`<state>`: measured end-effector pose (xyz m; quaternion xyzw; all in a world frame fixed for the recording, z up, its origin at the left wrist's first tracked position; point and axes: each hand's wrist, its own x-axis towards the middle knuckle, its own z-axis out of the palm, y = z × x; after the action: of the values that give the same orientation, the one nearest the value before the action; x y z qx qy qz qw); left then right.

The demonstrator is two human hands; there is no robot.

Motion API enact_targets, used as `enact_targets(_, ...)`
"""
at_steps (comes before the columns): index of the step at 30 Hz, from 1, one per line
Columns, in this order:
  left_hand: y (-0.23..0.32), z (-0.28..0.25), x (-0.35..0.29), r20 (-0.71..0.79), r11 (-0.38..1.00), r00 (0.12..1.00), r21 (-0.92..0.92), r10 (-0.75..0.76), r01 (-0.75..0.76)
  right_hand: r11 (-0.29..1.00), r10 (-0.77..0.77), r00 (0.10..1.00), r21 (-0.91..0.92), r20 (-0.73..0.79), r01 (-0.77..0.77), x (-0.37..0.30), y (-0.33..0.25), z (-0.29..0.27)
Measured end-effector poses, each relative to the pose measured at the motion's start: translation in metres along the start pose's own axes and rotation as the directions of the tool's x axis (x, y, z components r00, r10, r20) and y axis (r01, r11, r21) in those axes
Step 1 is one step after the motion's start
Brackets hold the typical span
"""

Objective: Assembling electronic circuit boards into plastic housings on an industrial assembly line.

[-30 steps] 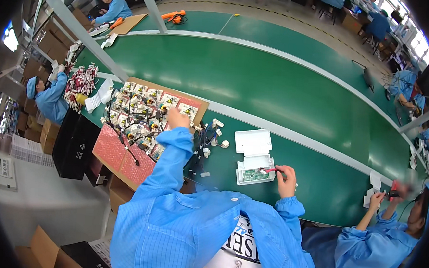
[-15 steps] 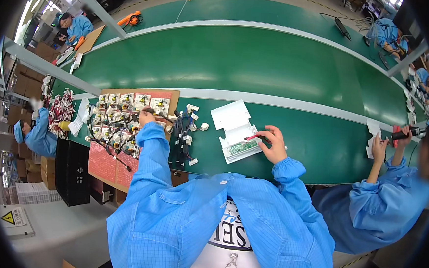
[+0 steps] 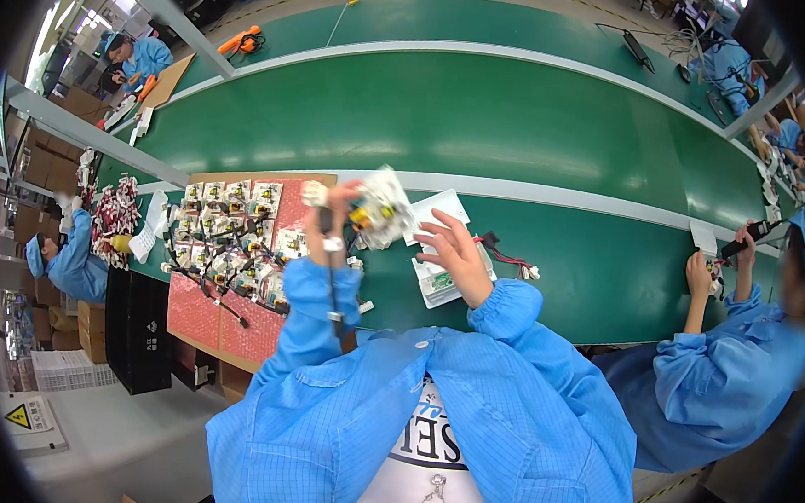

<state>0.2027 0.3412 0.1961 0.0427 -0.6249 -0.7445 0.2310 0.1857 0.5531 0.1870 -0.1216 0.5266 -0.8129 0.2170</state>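
My left hand point(image 3: 334, 212), closed and a little blurred, holds up a white-based circuit board point(image 3: 384, 209) with yellow parts. A black cable point(image 3: 334, 284) with a white connector hangs down from the same hand. To the right, my right hand point(image 3: 462, 262) has its fingers apart and holds nothing; it is over the opened white plastic case point(image 3: 447, 203). The green circuit board point(image 3: 428, 279) inside the case is partly hidden by this hand. Red and black wires point(image 3: 511, 258) run out of the case to the right and end in a white connector on the bench.
Several similar boards with black cables lie on pink bubble wrap point(image 3: 219, 319) over cardboard at the left. A metal rail point(image 3: 553, 194) crosses behind the case. A co-worker in blue point(image 3: 717, 381) handles a black tool at the right. Red-and-white wire bundles point(image 3: 116, 211) lie far left.
My left hand has lifted a board off the bubble wrap and moved right with it. My right hand has let go of the red wires, which now lie right of the case, and moved left.
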Motion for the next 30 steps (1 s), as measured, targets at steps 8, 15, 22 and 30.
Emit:
enact_targets(8, -0.033, 0.01, -0.043, 0.25, 0.703, 0.919, -0.591, -0.306, 0.395, 0.983, 0.173, 0.971, 0.085, -0.166, -0.161, -0.021, 0.021, -0.013)
enact_targets(15, -0.057, 0.037, -0.056, 0.587, 0.111, 0.69, -0.723, -0.423, 0.682, 0.972, 0.235, 0.972, 0.025, 0.002, -0.235, -0.011, 0.02, -0.024)
enact_targets(22, -0.049, 0.021, -0.035, 0.759, -0.007, 0.47, -0.529, -0.45, 0.848, 0.904, 0.226, 0.949, -0.411, 0.219, -0.12, 0.032, -0.007, -0.054)
enact_targets(30, -0.059, 0.036, -0.011, 0.781, 0.291, 0.469, -0.375, -0.412, 0.88, 0.628, 0.038, 0.948, -0.746, 0.317, 0.224, 0.066, -0.018, -0.059)
